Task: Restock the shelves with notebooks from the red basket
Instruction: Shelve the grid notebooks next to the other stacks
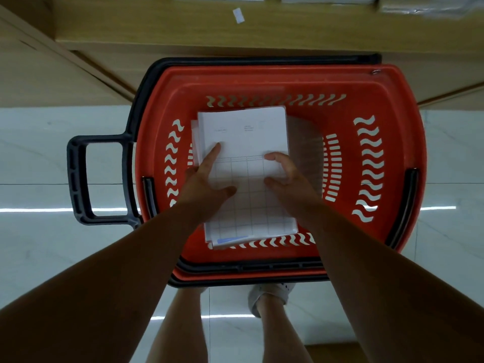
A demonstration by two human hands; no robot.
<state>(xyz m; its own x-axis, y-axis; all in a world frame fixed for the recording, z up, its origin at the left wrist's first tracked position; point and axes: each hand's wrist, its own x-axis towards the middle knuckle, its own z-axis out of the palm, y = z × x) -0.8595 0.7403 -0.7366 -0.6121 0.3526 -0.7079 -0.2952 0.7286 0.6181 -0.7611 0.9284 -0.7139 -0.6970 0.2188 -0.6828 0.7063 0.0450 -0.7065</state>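
A red basket is being viewed from straight above, standing on a pale glossy floor at the foot of a wooden shelf. A stack of white notebooks is sitting inside the basket, near its middle, and the top cover is printed with a grid. Whether the stack is being lifted or is resting on the bottom cannot be told. It is being gripped from both sides. The left hand is being held at the left edge, with its index finger stretched straight over the cover and its thumb laid flat. The right hand is being curled over the right edge, thumb on top. A black handle is sticking out from the basket's left side.
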